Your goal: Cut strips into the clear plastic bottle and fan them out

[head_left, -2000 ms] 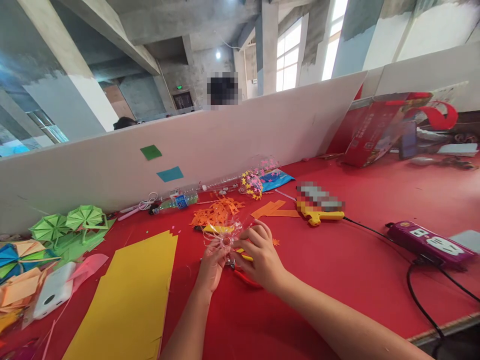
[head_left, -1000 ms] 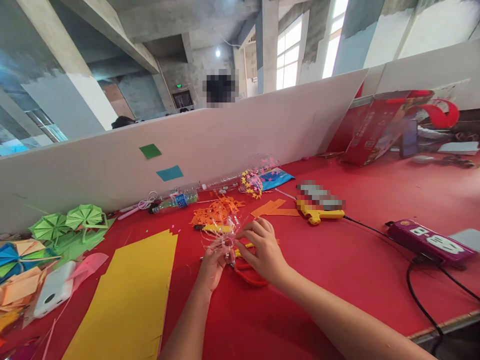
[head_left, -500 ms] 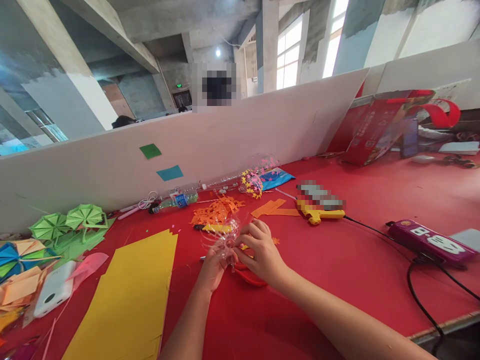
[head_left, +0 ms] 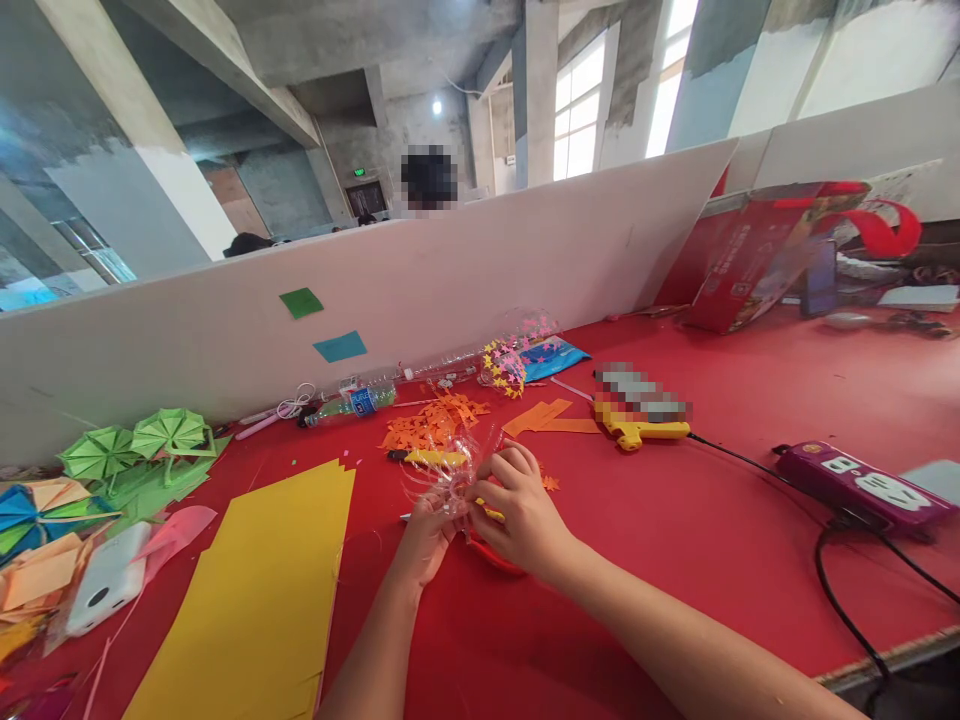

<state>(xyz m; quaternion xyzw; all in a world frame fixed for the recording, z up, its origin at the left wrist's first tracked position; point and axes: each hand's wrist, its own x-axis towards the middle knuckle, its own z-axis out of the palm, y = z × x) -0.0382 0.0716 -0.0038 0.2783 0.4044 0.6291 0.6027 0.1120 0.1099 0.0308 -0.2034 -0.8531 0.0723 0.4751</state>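
My left hand [head_left: 429, 530] is closed on a clear plastic piece with thin curling strips [head_left: 451, 465], which spread out above the fingers. Close against it, my right hand [head_left: 517, 505] pinches at the same clear plastic from the right. Its fingertips hide the exact grip. Under the hands lie red-handled scissors [head_left: 495, 556], mostly covered. Just beyond is a yellow utility knife [head_left: 435, 457] with a black end, partly seen through the plastic strips. A heap of orange paper stars [head_left: 435, 420] lies behind the knife.
Yellow paper sheets [head_left: 255, 590] lie at left, near a white device [head_left: 109, 580] and green folded paper umbrellas [head_left: 171, 432]. A yellow glue gun [head_left: 637, 430] trails a cable to a purple power strip [head_left: 862, 485]. Plastic bottles [head_left: 360, 400] line the white partition [head_left: 465, 260].
Both hands stay in nearly the same place. The right hand's fingers have shifted slightly on the clear plastic, and the strips have tilted a little.
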